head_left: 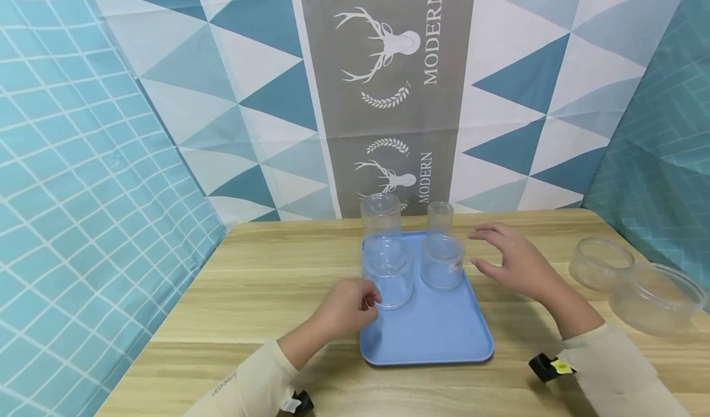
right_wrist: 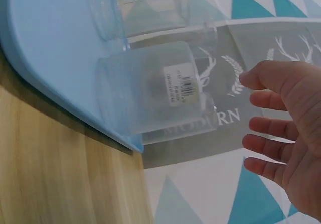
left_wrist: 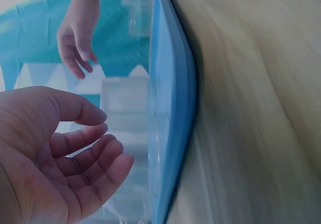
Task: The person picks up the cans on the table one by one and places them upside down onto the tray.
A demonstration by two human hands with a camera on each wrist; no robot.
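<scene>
A blue tray (head_left: 427,337) lies on the wooden table with several clear containers on its left and back parts. My left hand (head_left: 345,309) hovers at the tray's left edge, beside the wide clear container (head_left: 395,291) at front left. Its fingers are loosely bent, and the left wrist view shows nothing between them. To the right of the tray my right hand (head_left: 516,260) is raised with fingers spread and holds nothing. Nearest to it is a clear container (head_left: 442,272) bearing a white barcode label (right_wrist: 179,85). Behind stand a taller clear container (head_left: 381,217) and a narrow one (head_left: 440,217).
Two clear round bowls sit at the table's right side: a smaller bowl (head_left: 601,275) and a larger bowl (head_left: 657,309) touching or overlapping it in view. A patterned cloth (head_left: 266,97) hangs behind the table (head_left: 266,281), with teal cloth on both sides.
</scene>
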